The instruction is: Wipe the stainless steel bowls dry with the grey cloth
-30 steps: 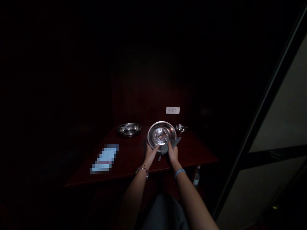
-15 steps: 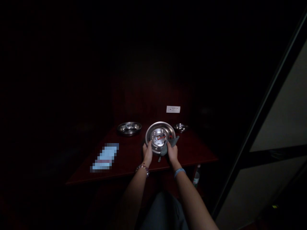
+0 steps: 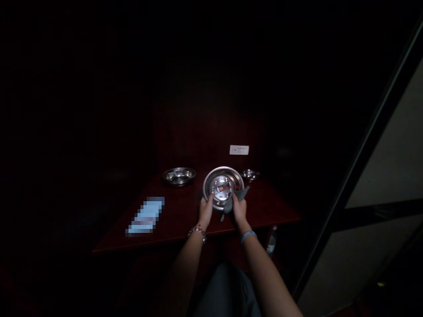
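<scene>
Between my two hands, from the head view, the steel basin (image 3: 218,181) tilts toward me, a label (image 3: 224,188) on its inner floor. My left hand (image 3: 205,214) grips its rim, thumb higher than a second ago; my right hand (image 3: 239,209) presses a grey cloth (image 3: 228,204) to it. Beyond my grip sit a wide dish (image 3: 179,177), left, and small bowl (image 3: 251,175), right.

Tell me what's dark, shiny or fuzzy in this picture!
In the head view, most space around the table is nearly black; in the head view, light glints on the held bowl and the basin at left; in the head view, the blue-white patch is too blocky to make out.
</scene>
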`<move>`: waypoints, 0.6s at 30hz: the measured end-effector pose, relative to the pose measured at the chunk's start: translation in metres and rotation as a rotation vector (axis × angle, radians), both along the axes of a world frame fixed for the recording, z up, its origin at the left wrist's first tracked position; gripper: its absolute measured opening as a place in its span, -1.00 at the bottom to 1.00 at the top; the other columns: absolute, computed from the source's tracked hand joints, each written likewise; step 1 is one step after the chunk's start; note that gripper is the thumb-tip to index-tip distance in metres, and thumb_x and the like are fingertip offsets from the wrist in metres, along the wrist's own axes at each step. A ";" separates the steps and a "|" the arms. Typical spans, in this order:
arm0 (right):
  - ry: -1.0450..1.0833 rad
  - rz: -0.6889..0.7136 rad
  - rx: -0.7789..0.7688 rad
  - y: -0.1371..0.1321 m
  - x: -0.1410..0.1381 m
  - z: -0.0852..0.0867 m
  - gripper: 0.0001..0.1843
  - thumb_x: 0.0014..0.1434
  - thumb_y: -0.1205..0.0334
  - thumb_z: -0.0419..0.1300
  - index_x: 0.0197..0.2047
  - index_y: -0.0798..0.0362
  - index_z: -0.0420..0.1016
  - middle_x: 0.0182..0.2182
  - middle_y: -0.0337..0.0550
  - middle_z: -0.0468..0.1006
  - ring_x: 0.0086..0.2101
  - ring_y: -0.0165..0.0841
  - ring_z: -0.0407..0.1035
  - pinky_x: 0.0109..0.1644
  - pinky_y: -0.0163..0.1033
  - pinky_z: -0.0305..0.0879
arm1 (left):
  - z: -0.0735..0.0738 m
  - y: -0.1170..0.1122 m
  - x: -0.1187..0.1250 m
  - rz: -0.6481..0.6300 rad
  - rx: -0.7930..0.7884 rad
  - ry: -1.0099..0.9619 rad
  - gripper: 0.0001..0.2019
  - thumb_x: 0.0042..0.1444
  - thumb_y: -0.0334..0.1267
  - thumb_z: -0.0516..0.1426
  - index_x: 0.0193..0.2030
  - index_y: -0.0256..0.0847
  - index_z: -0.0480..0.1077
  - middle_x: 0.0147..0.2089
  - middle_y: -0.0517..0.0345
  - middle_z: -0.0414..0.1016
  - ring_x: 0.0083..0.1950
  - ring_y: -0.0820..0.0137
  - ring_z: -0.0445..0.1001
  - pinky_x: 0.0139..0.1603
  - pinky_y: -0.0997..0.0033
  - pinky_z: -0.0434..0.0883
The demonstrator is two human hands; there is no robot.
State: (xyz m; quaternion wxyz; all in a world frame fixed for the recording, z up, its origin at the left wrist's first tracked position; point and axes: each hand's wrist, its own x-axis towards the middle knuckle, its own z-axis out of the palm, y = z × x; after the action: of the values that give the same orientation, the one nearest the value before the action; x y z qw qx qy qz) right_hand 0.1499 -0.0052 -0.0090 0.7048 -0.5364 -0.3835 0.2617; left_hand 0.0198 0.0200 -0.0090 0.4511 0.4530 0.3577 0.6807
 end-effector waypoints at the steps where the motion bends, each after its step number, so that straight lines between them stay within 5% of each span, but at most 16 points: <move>1: 0.008 -0.003 0.008 0.000 0.000 0.000 -0.60 0.15 0.01 0.17 -0.17 0.17 0.60 -0.20 0.06 0.70 -0.17 -0.16 0.61 -0.11 -0.24 0.45 | 0.000 -0.001 0.001 -0.019 0.010 0.017 -0.70 0.13 -0.14 0.22 -0.08 -0.31 0.52 -0.01 -0.14 0.63 0.06 0.16 0.56 0.22 0.12 0.38; 7: -0.007 0.011 0.021 0.001 0.001 -0.002 -0.60 0.16 0.01 0.19 -0.09 0.14 0.60 -0.13 0.06 0.70 -0.10 -0.14 0.60 -0.02 -0.19 0.46 | 0.005 -0.006 0.003 -0.063 0.050 0.062 -0.67 0.04 -0.30 0.26 -0.02 -0.29 0.50 0.04 -0.11 0.62 0.09 0.15 0.56 0.25 0.15 0.37; 18: -0.053 0.028 -0.021 -0.005 -0.002 0.004 -0.62 0.14 0.06 0.18 -0.13 0.17 0.62 -0.17 0.08 0.70 -0.12 -0.13 0.61 -0.04 -0.20 0.46 | 0.005 0.000 0.002 0.016 -0.028 -0.044 -0.80 -0.03 -0.41 0.19 -0.21 -0.28 0.52 -0.21 0.04 0.65 -0.14 0.28 0.59 0.01 0.27 0.47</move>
State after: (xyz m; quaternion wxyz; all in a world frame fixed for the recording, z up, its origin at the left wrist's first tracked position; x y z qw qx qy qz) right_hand 0.1480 -0.0099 -0.0048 0.6848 -0.5452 -0.4069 0.2613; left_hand 0.0221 0.0204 -0.0036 0.4596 0.4286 0.3609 0.6891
